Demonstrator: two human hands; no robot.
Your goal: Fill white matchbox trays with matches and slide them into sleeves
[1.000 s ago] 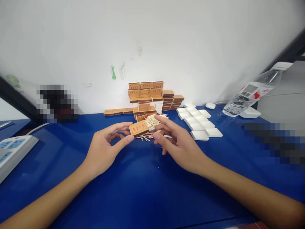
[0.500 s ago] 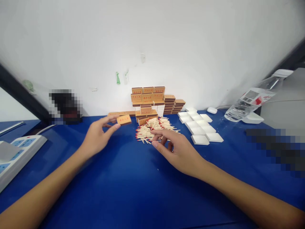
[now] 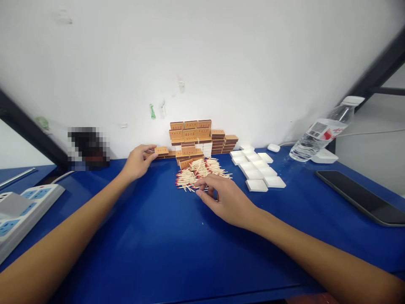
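My left hand (image 3: 139,161) pinches an orange matchbox (image 3: 161,150) by its left end, with thumb and forefinger around it. The box is at a low row of matchboxes (image 3: 171,154) along the wall; whether it rests on them I cannot tell. My right hand (image 3: 226,198) hovers at the near edge of a heap of red-tipped matches (image 3: 202,171), its fingers loosely bent and a small gap between thumb and forefinger. Nothing shows in that hand. Behind the heap rises a stack of matchboxes (image 3: 190,134), some on white trays.
Several white matchbox trays (image 3: 257,174) lie right of the heap. Farther right are a white case (image 3: 274,147), a tilted water bottle (image 3: 322,133) and a phone (image 3: 363,198). A power strip (image 3: 38,202) lies at left on the blue table (image 3: 152,253).
My left hand has carried the matchbox back toward the row by the wall. My right hand stays beside the matches. The view has shifted slightly, and the phone now shows clearly.
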